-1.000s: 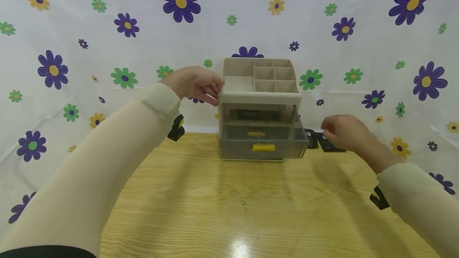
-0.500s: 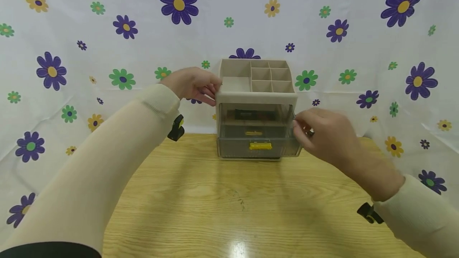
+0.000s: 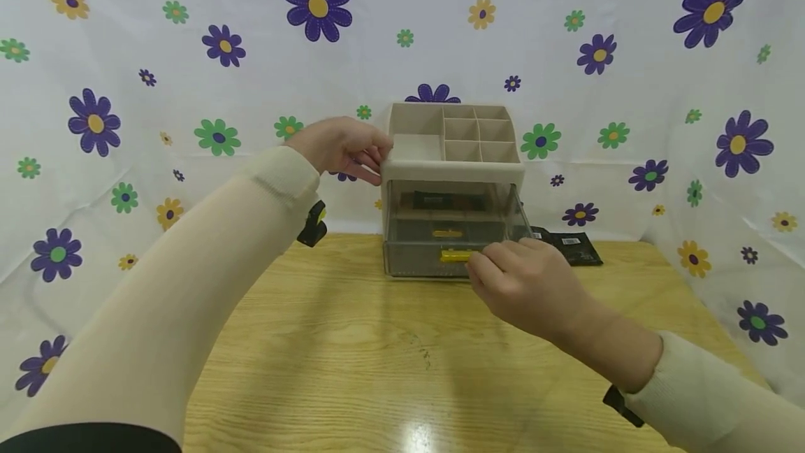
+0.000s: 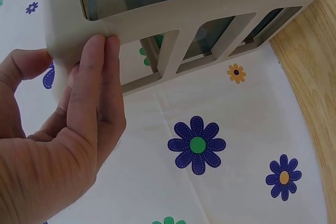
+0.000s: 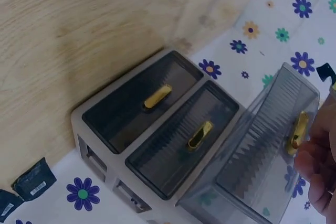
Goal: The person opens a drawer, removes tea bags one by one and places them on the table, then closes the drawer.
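A beige desktop organizer [image 3: 453,172] stands at the back of the table, its transparent top drawer [image 5: 268,140] pulled out. Inside this drawer a dark packet [image 3: 448,200] shows through the clear plastic. My left hand [image 3: 352,149] holds the organizer's upper left corner, thumb and fingers on either side of the edge in the left wrist view. At the drawer's front, my right hand [image 3: 534,285] has curled fingers at the right end of the gold handle [image 3: 457,256]. The right wrist view shows those fingers [image 5: 310,161] at the handle, partly cut off by the frame.
Two lower drawers with gold handles, the middle one [image 5: 184,140] and the bottom one [image 5: 142,100], are closed. Black packets [image 3: 575,249] lie on the table to the right of the organizer. Behind stands a flowered cloth [image 3: 251,89]; wooden tabletop [image 3: 352,348] stretches in front.
My right hand has moved left from beside the black packets, past the drawer's right side, to the gold handle. The left hand stays on the organizer's corner; the drawer remains pulled out.
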Demonstrator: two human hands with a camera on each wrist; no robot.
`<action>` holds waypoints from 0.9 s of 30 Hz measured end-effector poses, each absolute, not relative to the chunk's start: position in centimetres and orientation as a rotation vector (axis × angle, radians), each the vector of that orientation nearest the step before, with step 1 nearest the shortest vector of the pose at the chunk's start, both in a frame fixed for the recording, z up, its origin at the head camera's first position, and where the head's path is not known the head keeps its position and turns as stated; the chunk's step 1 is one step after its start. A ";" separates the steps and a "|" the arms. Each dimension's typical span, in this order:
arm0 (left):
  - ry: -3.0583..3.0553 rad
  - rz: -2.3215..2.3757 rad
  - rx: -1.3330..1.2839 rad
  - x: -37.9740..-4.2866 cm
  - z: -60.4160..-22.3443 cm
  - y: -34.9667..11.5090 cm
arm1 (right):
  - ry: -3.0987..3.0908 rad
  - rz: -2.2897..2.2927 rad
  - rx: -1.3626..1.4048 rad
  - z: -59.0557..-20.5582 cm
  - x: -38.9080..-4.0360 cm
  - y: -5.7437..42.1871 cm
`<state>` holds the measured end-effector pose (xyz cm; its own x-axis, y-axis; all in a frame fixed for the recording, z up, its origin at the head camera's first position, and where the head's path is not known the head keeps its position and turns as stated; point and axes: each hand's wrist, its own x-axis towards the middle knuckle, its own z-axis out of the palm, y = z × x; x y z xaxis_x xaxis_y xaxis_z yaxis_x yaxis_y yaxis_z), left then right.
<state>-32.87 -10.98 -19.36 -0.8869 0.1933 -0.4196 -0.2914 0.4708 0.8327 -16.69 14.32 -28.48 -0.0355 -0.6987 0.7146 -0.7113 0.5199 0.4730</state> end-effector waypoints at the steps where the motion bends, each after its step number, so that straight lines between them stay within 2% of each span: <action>1: 2.259 1.410 -0.082 -32.8 -19.4 -10.9 | -1.736 -0.003 1.188 -28.7 -16.8 14.2; 14: 2.270 1.403 -0.098 -32.9 -19.3 -10.9 | -1.872 -0.148 1.146 -28.9 -17.4 13.2; 27: 2.259 1.410 -0.062 -32.8 -19.4 -11.1 | -1.907 -0.124 1.160 -29.1 -20.3 12.4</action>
